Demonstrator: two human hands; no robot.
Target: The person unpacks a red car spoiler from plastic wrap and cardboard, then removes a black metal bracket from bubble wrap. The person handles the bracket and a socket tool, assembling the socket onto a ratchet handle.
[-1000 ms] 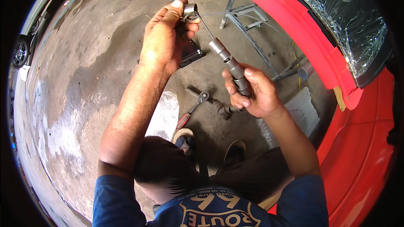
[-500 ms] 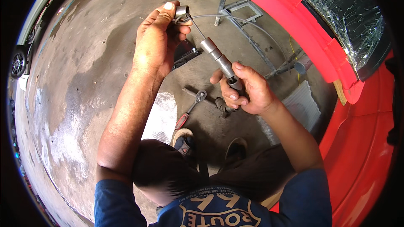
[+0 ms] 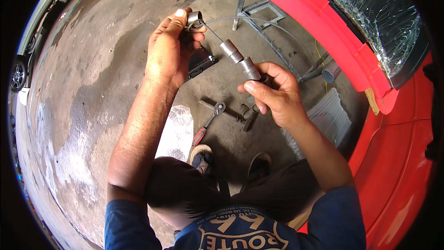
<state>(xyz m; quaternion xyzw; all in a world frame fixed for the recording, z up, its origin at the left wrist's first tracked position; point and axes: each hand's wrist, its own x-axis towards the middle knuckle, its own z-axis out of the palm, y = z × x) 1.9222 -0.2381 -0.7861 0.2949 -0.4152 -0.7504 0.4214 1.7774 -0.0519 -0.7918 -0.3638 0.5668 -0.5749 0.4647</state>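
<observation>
Grey metal sockets point(image 3: 231, 51) sit in a short row on a thin cable point(image 3: 213, 33), between the two grips. The left hand point(image 3: 164, 48) pinches one loose-end socket point(image 3: 194, 17) between thumb and fingers, cable gathered beneath it. The right hand point(image 3: 280, 93) is clamped around the row's lower end, its thumb lapped across the front; the lowest piece is partly hidden there.

Each piece should feel hard and dense for its size, with little risk of denting, though the smooth walls could turn slick if oily. The row will probably not act as one stiff bar: just above the right grip the pieces stand out of line, so expect them to tilt and slide. The cable looks springy, bowing out to the right of the left grip. Best held by the outer walls, low on the row, with the cable kept taut from the left pinch.
</observation>
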